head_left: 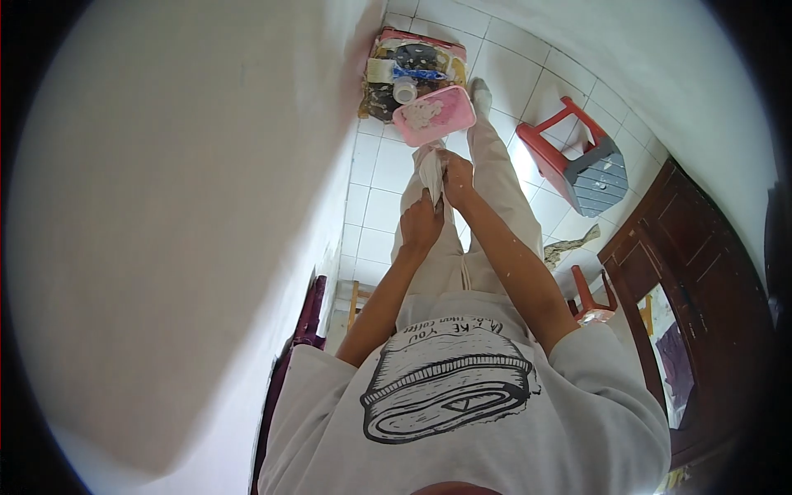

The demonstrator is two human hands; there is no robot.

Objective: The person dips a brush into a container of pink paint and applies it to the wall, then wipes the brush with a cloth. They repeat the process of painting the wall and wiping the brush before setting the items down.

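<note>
In front of my legs, both hands hold a thin white folded piece (431,172), which could be cloth or a plastic bag. My left hand (421,221) grips its lower end with the fingers closed. Higher up, my right hand (457,178) is closed on its right side, the fingertips partly hidden. Just beyond the hands is a pink tub (466,124) with lumpy white material inside. It rests at the near edge of a stained, red-edged stool (455,52), beside a small white container (404,90) and a broad tool with a blue handle (422,74).
A pale wall (190,206) rises close on my left. To the right, a red and grey stool (598,177) lies tipped on the white tiled floor (388,165). Nearer are a crumpled rag (571,246), another red stool (592,310) and a dark wooden door (701,272).
</note>
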